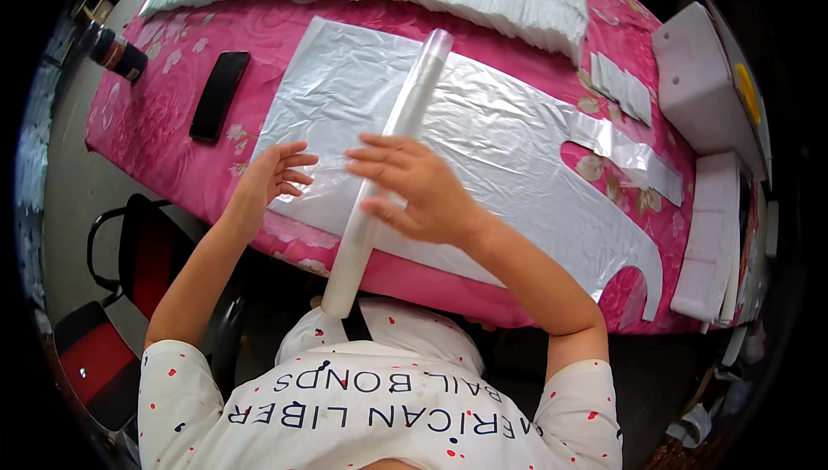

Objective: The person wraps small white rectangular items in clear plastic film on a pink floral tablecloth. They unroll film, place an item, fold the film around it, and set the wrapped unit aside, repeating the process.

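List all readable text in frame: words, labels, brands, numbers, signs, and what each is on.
Shirt: two lines of large dark lettering, upside down in this view; legible, but not copied here.
Dark bottle: markings too small to read.
Phone: dark screen, no readable text.

Glare streaks the silvery film, the right grip blurs slightly, and edges bend into black.
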